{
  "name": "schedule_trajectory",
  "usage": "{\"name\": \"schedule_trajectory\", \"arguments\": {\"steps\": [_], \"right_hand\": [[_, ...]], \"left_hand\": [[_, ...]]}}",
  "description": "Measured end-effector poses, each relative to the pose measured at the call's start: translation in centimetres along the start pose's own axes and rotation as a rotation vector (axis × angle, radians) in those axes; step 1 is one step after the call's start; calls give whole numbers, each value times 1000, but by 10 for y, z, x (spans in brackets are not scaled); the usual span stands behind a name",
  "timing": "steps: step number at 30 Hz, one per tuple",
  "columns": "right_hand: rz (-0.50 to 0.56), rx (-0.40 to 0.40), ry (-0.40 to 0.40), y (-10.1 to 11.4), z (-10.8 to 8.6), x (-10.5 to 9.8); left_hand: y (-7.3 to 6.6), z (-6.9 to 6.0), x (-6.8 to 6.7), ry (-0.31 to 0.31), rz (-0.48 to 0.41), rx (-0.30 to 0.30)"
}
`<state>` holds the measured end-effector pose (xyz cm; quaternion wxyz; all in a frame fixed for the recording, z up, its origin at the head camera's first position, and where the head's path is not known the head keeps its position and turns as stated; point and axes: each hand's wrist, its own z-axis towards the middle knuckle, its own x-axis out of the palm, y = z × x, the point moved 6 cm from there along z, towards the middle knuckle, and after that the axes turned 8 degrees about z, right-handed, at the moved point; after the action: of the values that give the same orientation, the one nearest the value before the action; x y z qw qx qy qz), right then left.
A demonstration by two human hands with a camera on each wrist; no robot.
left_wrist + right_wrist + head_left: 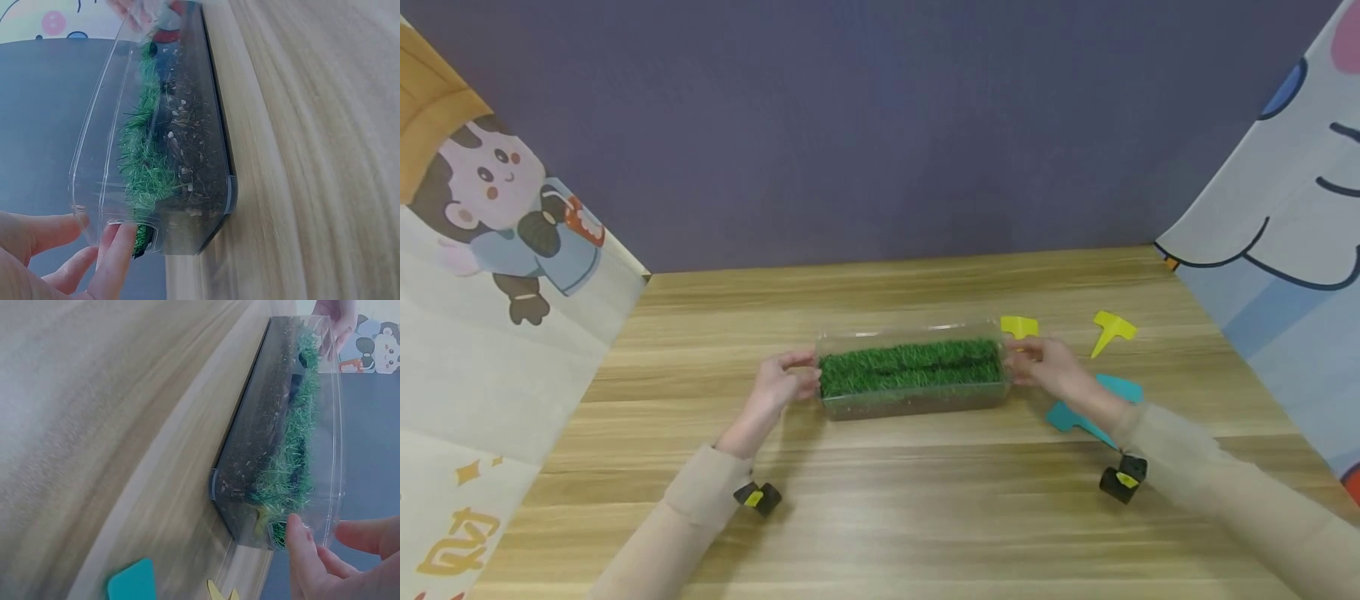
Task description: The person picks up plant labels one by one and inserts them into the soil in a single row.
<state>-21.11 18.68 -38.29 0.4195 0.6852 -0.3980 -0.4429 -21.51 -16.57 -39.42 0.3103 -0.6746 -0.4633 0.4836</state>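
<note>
A long clear plastic box [917, 404] lies crosswise in front of me, on the table or very slightly above it; I cannot tell which. Two strips of green artificial grass [910, 358] are inside it, above dark soil with pale bits [187, 137]. My left hand [778, 385] pinches the box's left end wall, thumb on one side and fingers on the other. At the opposite end my right hand [1048, 367] pinches the wall the same way, with fingertips [299, 531] by a small opening in it.
A yellow T-shaped plant label [1018, 326] lies partly behind the right hand, and another yellow label [1112, 330] farther right. Teal T-shaped labels [1120, 388] lie under the right forearm. A dark wall [880, 133] stands behind the wooden table [925, 508]; printed sheets flank both sides.
</note>
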Motion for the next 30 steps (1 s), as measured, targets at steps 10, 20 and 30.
{"name": "schedule_trajectory", "arguments": {"steps": [10,20,30], "right_hand": [[39,17,-13,-3,-13,1],[38,41,-41,-7,-16,1],[86,69,-6,-7,-15,0]], "left_hand": [[3,-8,4,-3,-30,1],[4,-13,3,-5,-51,22],[5,-12,3,2,-58,26]]}}
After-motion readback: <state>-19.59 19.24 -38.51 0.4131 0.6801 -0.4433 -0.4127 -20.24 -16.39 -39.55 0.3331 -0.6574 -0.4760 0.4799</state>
